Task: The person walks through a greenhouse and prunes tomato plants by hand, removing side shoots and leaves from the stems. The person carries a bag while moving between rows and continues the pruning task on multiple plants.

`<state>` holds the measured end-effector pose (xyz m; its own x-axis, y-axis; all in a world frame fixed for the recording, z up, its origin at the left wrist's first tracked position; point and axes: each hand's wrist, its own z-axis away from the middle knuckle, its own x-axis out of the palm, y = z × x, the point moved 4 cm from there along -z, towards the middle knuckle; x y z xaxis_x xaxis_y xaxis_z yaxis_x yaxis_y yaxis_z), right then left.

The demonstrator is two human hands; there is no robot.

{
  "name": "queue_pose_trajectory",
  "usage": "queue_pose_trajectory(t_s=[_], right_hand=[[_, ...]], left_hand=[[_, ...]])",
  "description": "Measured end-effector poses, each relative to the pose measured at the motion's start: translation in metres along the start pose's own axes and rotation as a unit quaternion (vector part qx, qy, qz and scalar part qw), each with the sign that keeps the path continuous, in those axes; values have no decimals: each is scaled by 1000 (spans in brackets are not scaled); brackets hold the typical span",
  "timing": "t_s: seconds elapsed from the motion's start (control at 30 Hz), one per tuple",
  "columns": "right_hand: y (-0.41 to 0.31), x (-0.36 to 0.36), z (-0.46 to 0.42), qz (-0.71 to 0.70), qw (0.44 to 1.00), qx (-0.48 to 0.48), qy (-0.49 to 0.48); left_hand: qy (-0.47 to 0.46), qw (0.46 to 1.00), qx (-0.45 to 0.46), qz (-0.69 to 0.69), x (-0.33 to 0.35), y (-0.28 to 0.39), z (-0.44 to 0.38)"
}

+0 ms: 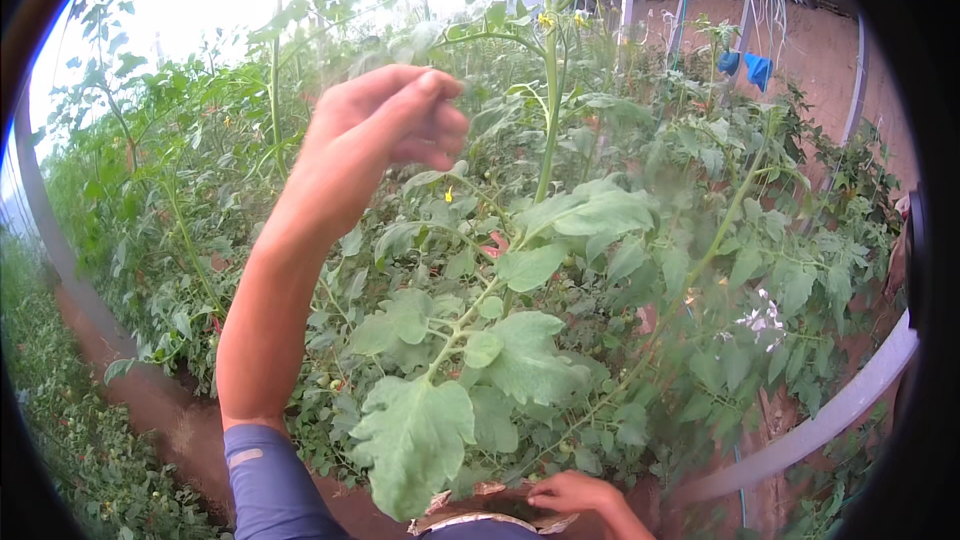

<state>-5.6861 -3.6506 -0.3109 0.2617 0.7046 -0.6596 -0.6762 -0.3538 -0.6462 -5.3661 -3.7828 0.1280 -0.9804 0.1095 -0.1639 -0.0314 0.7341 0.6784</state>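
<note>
My left hand [390, 116] is raised in front of a tall tomato stem [552, 90], its fingers curled and the thumb pressed towards them. Whether something thin is pinched there cannot be seen. Below it, a leafy tomato shoot [457, 334] leans towards me, its broad leaves reaching down to my waist. My right hand [574, 493] is low by my body, fingers bent, beside the worn, peeling brown edge [491, 491] of something at my waist. What it may hold is hidden.
Dense tomato plants [210, 240] with yellow flowers and small green fruit fill the row. Curved metal poles [817, 435] cross the right side. Blue pieces of material [758, 71] and strings [776, 0] hang before an earthen wall [806, 52]. Brown soil [180, 427] shows at lower left.
</note>
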Motion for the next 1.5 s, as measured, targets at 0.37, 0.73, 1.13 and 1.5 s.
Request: queue_pose_trajectory(t_s=[0.37,0.73,1.13,1.5], right_hand=[[-195,-455,47,137,667,-299,669],[-258,-552,-35,236,619,-375,649],[-262,-527,-36,107,752,-329,561],[-264,-555,10,-54,663,-439,604]], left_hand=[[-48,992,-78,88,69,-115,-154],[2,991,-31,128,77,-122,-156],[-55,993,-13,108,77,-123,-166],[15,947,-25,319,77,-113,-183]])
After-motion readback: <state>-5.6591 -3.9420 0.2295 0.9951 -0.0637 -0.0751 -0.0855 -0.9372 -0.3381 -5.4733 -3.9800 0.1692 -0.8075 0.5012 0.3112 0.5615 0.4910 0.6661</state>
